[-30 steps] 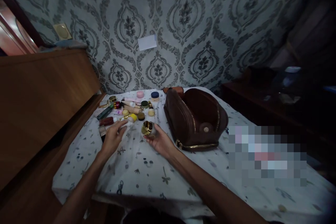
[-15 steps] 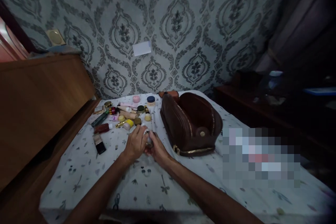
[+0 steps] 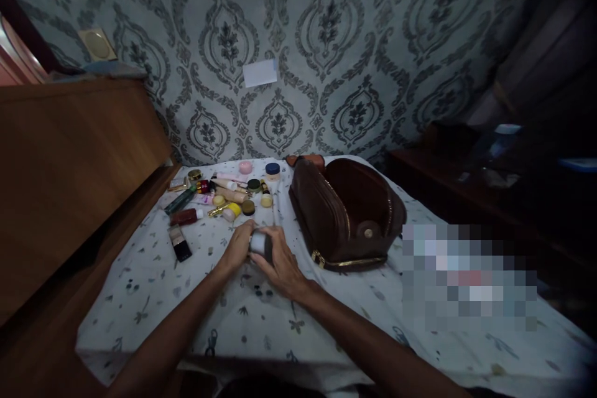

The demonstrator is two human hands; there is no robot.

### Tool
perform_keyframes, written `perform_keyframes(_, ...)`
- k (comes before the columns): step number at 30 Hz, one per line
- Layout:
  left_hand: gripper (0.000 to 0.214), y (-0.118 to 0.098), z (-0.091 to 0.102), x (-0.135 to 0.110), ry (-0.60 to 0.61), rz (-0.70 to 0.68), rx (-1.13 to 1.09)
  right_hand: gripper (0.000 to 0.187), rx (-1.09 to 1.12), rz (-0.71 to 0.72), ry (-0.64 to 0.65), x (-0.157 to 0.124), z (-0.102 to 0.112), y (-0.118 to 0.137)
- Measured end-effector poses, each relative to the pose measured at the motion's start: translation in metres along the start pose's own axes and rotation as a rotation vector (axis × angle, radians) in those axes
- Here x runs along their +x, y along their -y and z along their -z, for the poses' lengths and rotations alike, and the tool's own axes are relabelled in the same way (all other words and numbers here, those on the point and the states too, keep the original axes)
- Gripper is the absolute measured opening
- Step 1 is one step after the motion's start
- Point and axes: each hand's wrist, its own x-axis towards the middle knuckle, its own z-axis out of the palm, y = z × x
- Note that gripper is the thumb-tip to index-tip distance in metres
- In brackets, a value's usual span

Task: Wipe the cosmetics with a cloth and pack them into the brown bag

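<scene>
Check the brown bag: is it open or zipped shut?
Open. The brown bag gapes: its gold zip edges stand apart and its inside shows, with a small round thing in it.

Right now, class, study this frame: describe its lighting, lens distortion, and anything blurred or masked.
Head view: dim throughout, the right side around the dark cabinet nearly black. Head view: the wide lens bows the wallpaper pattern. Head view: a pixelated block masks part of the bedsheet; the jar between left hand and right hand looks soft.

Dim room, deep shadow at right, soft focus, bowed wide-angle edges
</scene>
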Motion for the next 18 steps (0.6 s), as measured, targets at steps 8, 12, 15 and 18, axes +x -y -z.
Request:
perform_keyframes(8, 0.072, -0.005, 0.009, -0.002, 0.157, 0.266, -0.246, 0.043, 0.07, -0.01, -0.036, 0.006, 0.001, -0.006)
perform_keyframes(12, 0.072, -0.011, 0.027, -0.005, 0.345, 0.058, -0.224, 0.046, 0.255, -0.22, -0.103, 0.011, 0.009, -0.001)
perform_keyframes(15, 0.085, -0.011, 0.034, -0.005, 0.484, -0.057, -0.116, 0.049, 0.415, -0.375, -0.123, 0.014, 0.013, 0.0)
perform_keyframes(18, 0.069, -0.009, 0.032, -0.005, 0.422, -0.198, 0.052, 0.05, 0.616, -0.489, -0.108, 0.017, 0.01, -0.006)
